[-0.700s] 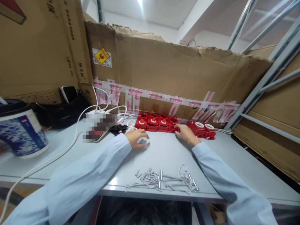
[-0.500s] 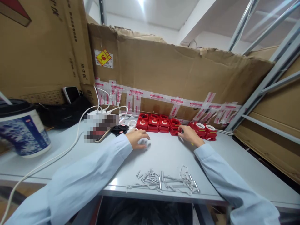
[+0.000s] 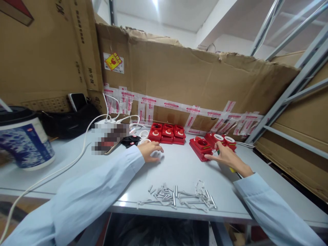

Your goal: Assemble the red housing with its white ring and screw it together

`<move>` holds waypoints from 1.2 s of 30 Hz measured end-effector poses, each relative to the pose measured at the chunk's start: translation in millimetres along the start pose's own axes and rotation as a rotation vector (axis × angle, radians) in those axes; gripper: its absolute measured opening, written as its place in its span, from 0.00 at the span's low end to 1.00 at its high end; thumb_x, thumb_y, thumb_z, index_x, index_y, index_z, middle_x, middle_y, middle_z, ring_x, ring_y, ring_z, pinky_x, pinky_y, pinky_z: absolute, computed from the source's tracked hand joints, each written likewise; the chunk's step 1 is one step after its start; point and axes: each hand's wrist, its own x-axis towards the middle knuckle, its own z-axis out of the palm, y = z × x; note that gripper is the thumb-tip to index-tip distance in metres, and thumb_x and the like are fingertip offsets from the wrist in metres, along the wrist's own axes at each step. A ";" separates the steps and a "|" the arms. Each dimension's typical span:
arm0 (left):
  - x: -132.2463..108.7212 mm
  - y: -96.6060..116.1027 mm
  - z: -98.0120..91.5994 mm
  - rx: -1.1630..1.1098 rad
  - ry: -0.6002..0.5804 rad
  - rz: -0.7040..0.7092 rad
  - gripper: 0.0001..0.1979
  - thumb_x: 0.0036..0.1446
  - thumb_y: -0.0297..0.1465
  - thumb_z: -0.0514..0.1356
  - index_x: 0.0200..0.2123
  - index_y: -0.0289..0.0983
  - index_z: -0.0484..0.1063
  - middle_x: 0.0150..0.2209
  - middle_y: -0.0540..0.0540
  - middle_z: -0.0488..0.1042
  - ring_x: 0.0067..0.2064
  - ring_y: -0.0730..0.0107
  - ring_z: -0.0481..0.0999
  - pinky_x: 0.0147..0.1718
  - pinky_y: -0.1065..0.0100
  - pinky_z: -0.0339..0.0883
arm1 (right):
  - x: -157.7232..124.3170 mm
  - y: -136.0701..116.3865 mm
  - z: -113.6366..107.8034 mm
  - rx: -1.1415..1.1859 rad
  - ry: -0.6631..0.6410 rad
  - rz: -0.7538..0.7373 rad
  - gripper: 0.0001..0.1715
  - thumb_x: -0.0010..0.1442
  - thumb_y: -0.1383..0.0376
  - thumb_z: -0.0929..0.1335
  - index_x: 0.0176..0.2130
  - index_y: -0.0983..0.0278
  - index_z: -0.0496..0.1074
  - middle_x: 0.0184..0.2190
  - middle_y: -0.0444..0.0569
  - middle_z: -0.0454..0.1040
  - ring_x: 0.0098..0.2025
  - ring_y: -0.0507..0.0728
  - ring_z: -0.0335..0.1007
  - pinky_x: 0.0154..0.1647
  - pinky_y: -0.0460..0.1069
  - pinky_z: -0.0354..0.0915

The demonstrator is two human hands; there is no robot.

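My right hand (image 3: 227, 158) lies by a red plastic block (image 3: 200, 148) that stands apart from the row, index fingertip against its near edge. A thin yellow-green tool (image 3: 232, 169) is tucked under that palm. Three more red blocks (image 3: 167, 133) sit in a row by the cardboard wall, and two red blocks with white rings (image 3: 223, 140) stand just behind my right hand. My left hand (image 3: 150, 150) rests knuckles up on the grey table (image 3: 77, 171), fingers curled down over a pale spot I cannot make out. Loose white rings (image 3: 144, 135) lie beyond it.
A heap of small metal pins and wire clips (image 3: 179, 196) lies near the front edge. A blue-patterned bucket (image 3: 24, 141), white cables (image 3: 84, 143), a black bag (image 3: 69, 123) and a phone (image 3: 76, 101) stand at the left. Cardboard walls (image 3: 192, 82) close the back; a metal rack frame (image 3: 287, 99) rises on the right.
My right hand drew the rightmost red block out of the row, toward me and to the right, and the arm swung right. My left hand stayed put.
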 end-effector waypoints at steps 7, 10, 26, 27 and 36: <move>-0.2 -0.6 0.2 0.014 -0.022 0.000 0.19 0.53 0.41 0.59 0.48 0.43 0.68 0.46 0.44 0.71 0.50 0.57 0.70 0.46 0.59 0.59 | 3.6 -16.2 16.4 0.049 -0.060 0.080 0.38 0.44 0.40 0.67 0.40 0.69 0.70 0.35 0.61 0.75 0.37 0.66 0.71 0.30 0.50 0.58; -0.2 -0.9 0.1 0.010 -0.024 0.000 0.19 0.53 0.41 0.59 0.48 0.43 0.68 0.46 0.44 0.70 0.49 0.56 0.70 0.46 0.58 0.60 | 6.4 -21.4 14.2 0.084 -0.083 0.050 0.37 0.45 0.45 0.69 0.45 0.69 0.70 0.38 0.61 0.75 0.39 0.66 0.71 0.33 0.51 0.60; -3.6 23.9 5.8 -0.271 0.110 0.186 0.49 0.37 0.47 0.68 0.60 0.40 0.51 0.55 0.38 0.63 0.53 0.51 0.67 0.52 0.55 0.61 | -12.9 -110.4 14.0 0.438 -0.355 -0.582 0.42 0.42 0.54 0.74 0.54 0.62 0.64 0.43 0.51 0.74 0.42 0.60 0.69 0.45 0.52 0.63; -3.9 24.9 6.1 -0.278 0.096 0.172 0.48 0.38 0.46 0.68 0.60 0.39 0.52 0.54 0.38 0.65 0.52 0.51 0.68 0.51 0.56 0.61 | -11.6 -112.3 13.3 0.420 -0.354 -0.599 0.46 0.40 0.52 0.74 0.56 0.61 0.63 0.45 0.52 0.73 0.43 0.61 0.69 0.46 0.53 0.62; -6.2 29.6 0.0 -0.318 0.103 0.124 0.44 0.39 0.44 0.68 0.58 0.37 0.55 0.55 0.37 0.66 0.52 0.52 0.69 0.51 0.56 0.61 | 2.3 -85.2 9.3 0.240 -0.397 -0.406 0.64 0.33 0.42 0.74 0.62 0.57 0.51 0.45 0.55 0.71 0.46 0.66 0.67 0.44 0.55 0.61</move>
